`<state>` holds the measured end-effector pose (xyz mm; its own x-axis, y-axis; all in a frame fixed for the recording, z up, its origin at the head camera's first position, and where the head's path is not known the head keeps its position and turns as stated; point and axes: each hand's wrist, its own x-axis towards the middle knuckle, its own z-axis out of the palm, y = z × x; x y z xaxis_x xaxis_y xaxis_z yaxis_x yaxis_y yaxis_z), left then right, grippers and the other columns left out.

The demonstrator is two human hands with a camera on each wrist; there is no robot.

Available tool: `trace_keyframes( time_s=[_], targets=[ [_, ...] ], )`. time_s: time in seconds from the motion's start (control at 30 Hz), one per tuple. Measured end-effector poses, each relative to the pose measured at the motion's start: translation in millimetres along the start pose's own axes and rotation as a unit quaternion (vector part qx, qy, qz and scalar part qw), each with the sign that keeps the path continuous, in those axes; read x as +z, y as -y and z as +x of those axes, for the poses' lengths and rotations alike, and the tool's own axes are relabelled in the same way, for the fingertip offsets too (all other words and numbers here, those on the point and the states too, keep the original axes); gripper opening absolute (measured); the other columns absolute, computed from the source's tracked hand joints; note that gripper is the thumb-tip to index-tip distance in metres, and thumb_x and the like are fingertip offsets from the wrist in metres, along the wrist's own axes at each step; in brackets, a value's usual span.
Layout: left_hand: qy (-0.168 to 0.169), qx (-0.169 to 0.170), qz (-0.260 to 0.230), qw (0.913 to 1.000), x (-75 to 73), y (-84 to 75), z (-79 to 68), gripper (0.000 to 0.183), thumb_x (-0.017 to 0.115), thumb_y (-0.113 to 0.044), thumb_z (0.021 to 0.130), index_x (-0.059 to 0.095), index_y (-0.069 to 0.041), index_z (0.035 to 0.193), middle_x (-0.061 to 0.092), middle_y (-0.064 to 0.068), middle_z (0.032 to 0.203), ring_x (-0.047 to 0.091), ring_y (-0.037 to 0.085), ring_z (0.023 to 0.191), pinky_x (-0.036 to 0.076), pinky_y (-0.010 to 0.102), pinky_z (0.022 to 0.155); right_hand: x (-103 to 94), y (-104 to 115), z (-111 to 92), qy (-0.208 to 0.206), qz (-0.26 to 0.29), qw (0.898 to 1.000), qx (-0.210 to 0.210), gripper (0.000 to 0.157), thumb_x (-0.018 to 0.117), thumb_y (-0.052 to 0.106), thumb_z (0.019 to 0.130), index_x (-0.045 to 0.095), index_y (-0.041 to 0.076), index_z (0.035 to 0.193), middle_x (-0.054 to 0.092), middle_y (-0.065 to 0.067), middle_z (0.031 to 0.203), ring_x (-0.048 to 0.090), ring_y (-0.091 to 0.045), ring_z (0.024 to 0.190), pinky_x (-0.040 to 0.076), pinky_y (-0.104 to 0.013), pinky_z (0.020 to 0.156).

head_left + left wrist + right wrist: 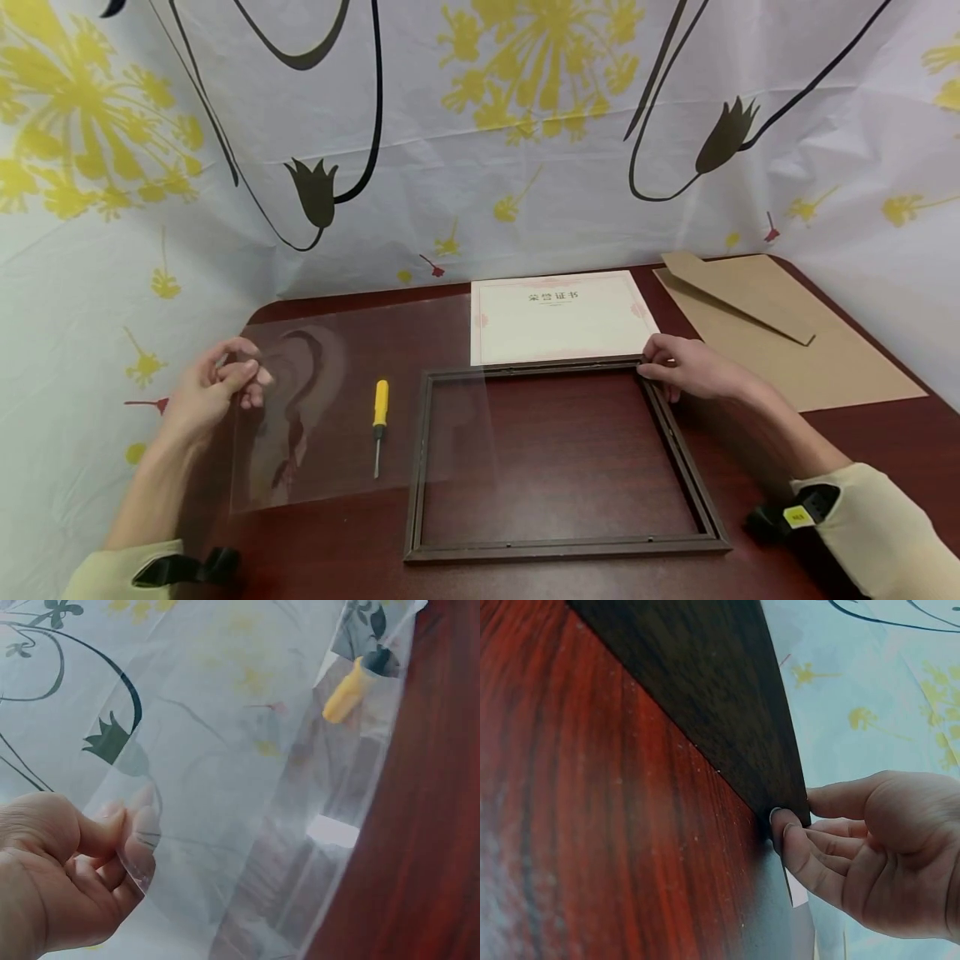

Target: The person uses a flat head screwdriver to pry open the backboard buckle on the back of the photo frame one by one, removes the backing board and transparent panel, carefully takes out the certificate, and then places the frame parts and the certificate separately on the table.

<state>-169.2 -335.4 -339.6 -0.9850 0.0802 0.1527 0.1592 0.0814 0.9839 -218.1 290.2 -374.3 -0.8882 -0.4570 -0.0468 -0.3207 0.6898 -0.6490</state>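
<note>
A clear plastic sheet (322,433) spreads over the left of the table, its right part overlapping the picture frame's left side in the head view. My left hand (225,379) pinches the sheet's far left edge between thumb and fingers; the left wrist view shows the sheet's corner area (142,862) bending at the fingertips. The dark brown picture frame (570,548) lies without a panel, table showing through it. At its far right corner, my right hand (682,367) grips the frame, thumb and fingers around the dark wooden side (727,712) in the right wrist view.
A yellow-handled screwdriver (381,408) shows through the sheet, left of the frame. Behind the frame lies a cream certificate (555,321). A brown backing board (810,350) with a folded-out stand flap (731,296) lies at the right. Patterned white cloth (480,167) hangs behind the table.
</note>
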Motion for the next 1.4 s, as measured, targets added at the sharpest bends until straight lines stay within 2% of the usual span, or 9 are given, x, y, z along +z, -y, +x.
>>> trace_keyframes(
  time_s=[0.13, 0.27, 0.4, 0.6, 0.77, 0.93, 1.07, 1.4],
  targets=[
    [-0.037, 0.033, -0.029, 0.9984, -1.8, -10.9, 6.6, 0.009, 0.054, -0.005, 0.103, 0.057, -0.008, 0.11, 0.073, 0.005, 0.076, 0.064, 0.015, 0.056, 0.05, 0.022, 0.052, 0.1, 1.0, -0.1, 0.001, 0.002, 1.0, -0.006, 0.016, 0.062, 0.014, 0.101, 0.052, 0.001, 0.101, 0.066, 0.001, 0.075, 0.061, -0.017, 0.052, 0.052, -0.031, 0.06],
    [-0.085, 0.054, -0.06, 0.9931, -0.7, -22.5, 14.6, 0.013, 0.054, -0.003, 0.103, 0.058, -0.008, 0.113, 0.073, 0.005, 0.075, 0.064, 0.015, 0.055, 0.049, 0.021, 0.053, 0.4, 1.6, 0.2, 0.0, 0.005, 1.0, -0.009, 0.016, 0.062, 0.013, 0.101, 0.052, 0.0, 0.101, 0.067, 0.0, 0.077, 0.061, -0.016, 0.052, 0.052, -0.031, 0.06],
    [-0.138, 0.068, -0.08, 0.9848, 3.6, -33.7, 23.6, 0.013, 0.057, -0.004, 0.101, 0.059, -0.006, 0.114, 0.073, 0.006, 0.074, 0.063, 0.016, 0.054, 0.048, 0.021, 0.053, 0.6, 0.8, 0.5, -0.001, -0.001, 1.0, -0.007, 0.016, 0.062, 0.014, 0.102, 0.053, 0.0, 0.102, 0.067, 0.0, 0.078, 0.061, -0.016, 0.052, 0.052, -0.031, 0.06],
    [-0.193, 0.097, -0.087, 0.9726, 10.3, -44.0, 39.3, 0.011, 0.058, -0.002, 0.1, 0.059, -0.004, 0.111, 0.071, 0.007, 0.071, 0.062, 0.016, 0.052, 0.049, 0.021, 0.052, 0.8, 0.4, 0.2, 0.001, -0.002, 1.0, -0.007, 0.016, 0.062, 0.013, 0.102, 0.053, 0.0, 0.102, 0.068, -0.001, 0.08, 0.061, -0.016, 0.052, 0.052, -0.032, 0.059],
    [-0.241, 0.113, -0.103, 0.9583, 13.8, -49.3, 53.1, 0.01, 0.059, 0.0, 0.099, 0.061, -0.004, 0.108, 0.07, 0.009, 0.067, 0.06, 0.017, 0.047, 0.047, 0.021, 0.05, 1.0, 1.6, 0.0, 0.0, -0.002, 1.0, -0.008, 0.017, 0.062, 0.013, 0.102, 0.053, 0.0, 0.101, 0.069, -0.001, 0.08, 0.061, -0.016, 0.052, 0.052, -0.031, 0.059],
    [-0.262, 0.124, -0.1, 0.952, 14.8, -51.6, 63.0, 0.009, 0.057, 0.003, 0.1, 0.061, -0.002, 0.106, 0.069, 0.009, 0.066, 0.058, 0.017, 0.045, 0.046, 0.021, 0.048, 0.8, 1.9, -0.4, -0.002, -0.005, 1.0, -0.01, 0.016, 0.062, 0.013, 0.102, 0.053, 0.0, 0.101, 0.068, -0.001, 0.079, 0.06, -0.016, 0.052, 0.052, -0.031, 0.059],
    [-0.267, 0.122, -0.073, 0.9533, 13.8, -49.1, 69.6, 0.013, 0.053, 0.006, 0.1, 0.062, -0.003, 0.104, 0.068, 0.008, 0.064, 0.057, 0.017, 0.043, 0.045, 0.02, 0.046, 0.5, 1.8, -1.1, 0.001, -0.007, 1.0, -0.012, 0.016, 0.061, 0.013, 0.102, 0.053, 0.0, 0.101, 0.068, 0.0, 0.079, 0.06, -0.016, 0.052, 0.051, -0.03, 0.06],
    [-0.27, 0.081, -0.019, 0.9594, 9.2, -28.6, 86.4, 0.014, 0.051, 0.009, 0.1, 0.06, -0.001, 0.101, 0.067, 0.005, 0.06, 0.056, 0.013, 0.042, 0.046, 0.019, 0.043, 0.5, 2.6, -1.4, 0.002, -0.002, 1.0, -0.008, 0.016, 0.061, 0.014, 0.102, 0.052, 0.0, 0.102, 0.068, -0.001, 0.081, 0.061, -0.016, 0.053, 0.052, -0.031, 0.06]
  ],
)
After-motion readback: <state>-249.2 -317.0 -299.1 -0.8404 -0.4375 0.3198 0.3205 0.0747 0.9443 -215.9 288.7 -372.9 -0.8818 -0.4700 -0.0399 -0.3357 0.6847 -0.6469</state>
